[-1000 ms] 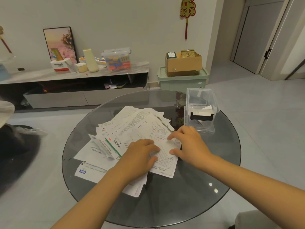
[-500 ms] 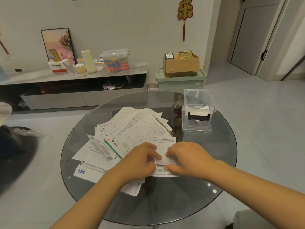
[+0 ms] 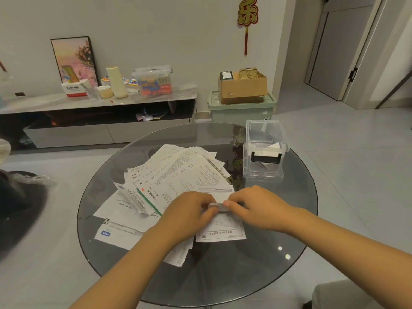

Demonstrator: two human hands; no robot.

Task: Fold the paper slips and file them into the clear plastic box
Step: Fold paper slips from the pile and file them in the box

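Observation:
A loose pile of printed paper slips [image 3: 178,172] covers the middle of the round glass table [image 3: 289,219]. At its near edge lies one white slip [image 3: 223,230], partly folded over toward me. My left hand [image 3: 189,212] and my right hand [image 3: 256,206] meet at the fold, and each pinches the folded edge with fingertips and thumb. The clear plastic box [image 3: 264,152] stands open at the table's far right, with its lid up, a black latch in front and a few folded slips inside.
A low TV cabinet [image 3: 100,103] along the wall carries a lidded plastic tub, a cone of yarn and small boxes. A green storage bin [image 3: 243,108] with a cardboard box on top stands behind the table. A dark seat [image 3: 17,208] is at the left.
Both hands slid toward me along the slip and folded its far part over. They now pinch the fold together, closer to each other than before.

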